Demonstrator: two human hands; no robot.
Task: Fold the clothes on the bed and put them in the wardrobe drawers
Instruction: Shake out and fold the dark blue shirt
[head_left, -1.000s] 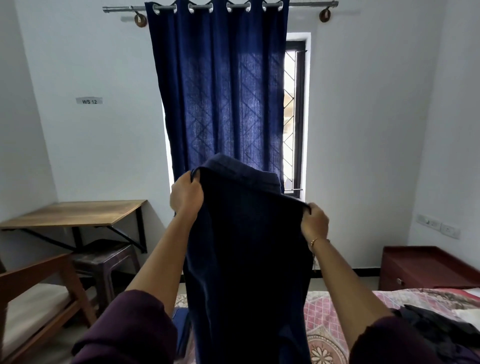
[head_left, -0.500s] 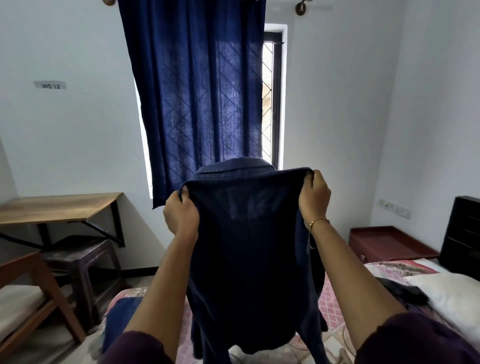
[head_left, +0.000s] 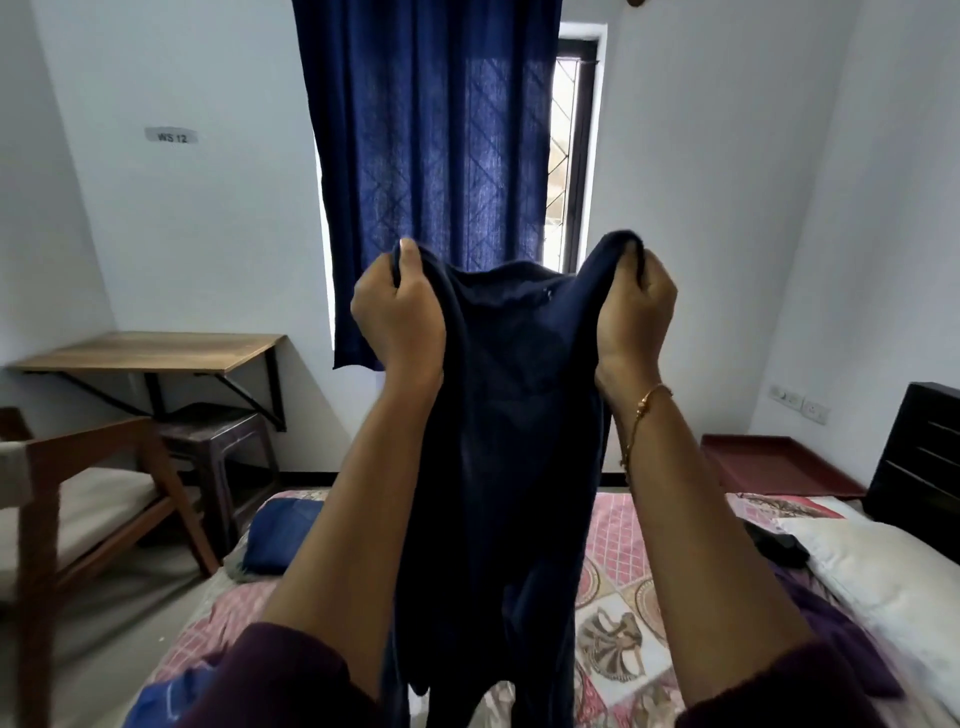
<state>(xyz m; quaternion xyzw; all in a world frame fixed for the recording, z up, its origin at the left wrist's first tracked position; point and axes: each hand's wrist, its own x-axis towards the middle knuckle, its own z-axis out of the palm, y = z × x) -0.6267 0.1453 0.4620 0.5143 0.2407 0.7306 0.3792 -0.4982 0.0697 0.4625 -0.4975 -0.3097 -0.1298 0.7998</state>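
Note:
I hold a dark navy shirt (head_left: 511, 441) up in front of me above the bed (head_left: 618, 566). My left hand (head_left: 397, 314) grips its left shoulder and my right hand (head_left: 636, 312) grips its right shoulder, both at about the same height. The shirt hangs straight down between my forearms and its lower end is out of view. A folded blue garment (head_left: 278, 535) lies at the far left corner of the bed, another blue cloth (head_left: 161, 699) lies near the bottom left, and dark clothes (head_left: 779, 545) lie beside the white pillow (head_left: 893, 587). No wardrobe shows.
A wooden wall desk (head_left: 150, 353) with a dark stool (head_left: 208, 431) under it stands at the left, and a wooden chair (head_left: 67, 493) is nearer. A red-brown bedside table (head_left: 769, 467) and a dark headboard (head_left: 919, 452) are at the right. A blue curtain (head_left: 431, 156) covers the window.
My hands have turned and bunched the shirt's shoulders, so the fabric between them now sags instead of being stretched flat. The view has tilted down and shows more of the bed.

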